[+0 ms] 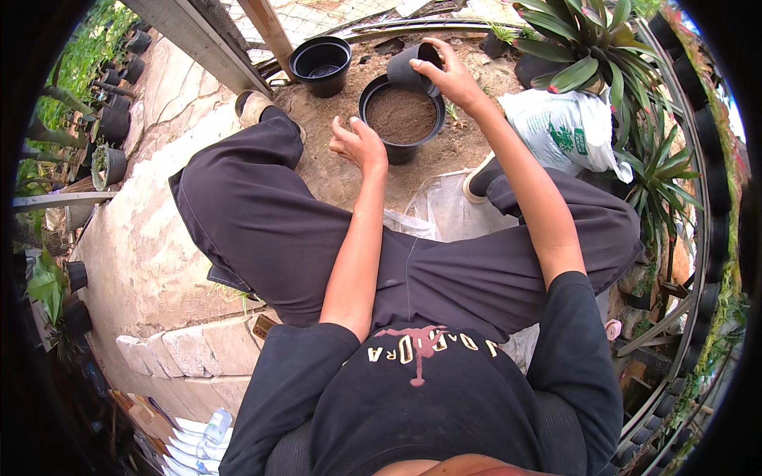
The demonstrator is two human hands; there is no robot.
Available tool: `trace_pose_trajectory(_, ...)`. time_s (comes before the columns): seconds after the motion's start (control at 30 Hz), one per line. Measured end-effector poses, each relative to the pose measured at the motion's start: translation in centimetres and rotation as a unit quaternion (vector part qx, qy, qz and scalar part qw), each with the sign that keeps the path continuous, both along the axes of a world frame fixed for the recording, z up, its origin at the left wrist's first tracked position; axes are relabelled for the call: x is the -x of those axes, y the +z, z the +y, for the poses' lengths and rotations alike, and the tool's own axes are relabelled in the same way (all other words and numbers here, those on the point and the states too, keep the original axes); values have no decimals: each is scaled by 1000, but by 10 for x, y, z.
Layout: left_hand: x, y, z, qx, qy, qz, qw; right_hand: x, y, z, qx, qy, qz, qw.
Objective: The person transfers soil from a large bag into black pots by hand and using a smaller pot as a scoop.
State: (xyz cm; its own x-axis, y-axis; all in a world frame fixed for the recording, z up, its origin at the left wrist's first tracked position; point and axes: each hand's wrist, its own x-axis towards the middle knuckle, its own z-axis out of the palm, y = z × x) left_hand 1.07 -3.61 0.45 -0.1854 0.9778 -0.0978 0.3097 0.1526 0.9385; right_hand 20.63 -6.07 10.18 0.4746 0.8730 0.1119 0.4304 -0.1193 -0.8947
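My right hand (449,77) grips a small black plastic pot (411,66), tilted over the far right rim of a larger black plastic pot (439,122). Brown soil (400,114) nearly fills the larger pot, which stands on the ground between my feet. Just left of its near rim is my left hand (360,143), its fingers loosely curled and nothing seen in them. Another black pot (321,64) stands upright at the far left, with no soil visible inside. What the tilted small pot holds is hidden.
A white plastic sack (559,128) with printing leans at the right, below a broad-leaved potted plant (586,44). A wooden post (196,41) rises at the far left near my shoe (255,108). Clear plastic sheeting (458,205) lies before my lap.
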Motion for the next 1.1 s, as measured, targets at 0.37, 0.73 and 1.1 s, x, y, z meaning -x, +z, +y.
trace_pose_trajectory(0.37,-34,112,-27,-171,-273,-153,934,9,98,-37,197,118,93,969)
trace_pose_trajectory(0.73,-137,200,-85,102,-431,-493,749,-93,185,-154,221,24,214,951)
trace_pose_trajectory(1.1,-236,137,-154,112,-619,-244,738,-219,139,-321,5,-449,-77,890)
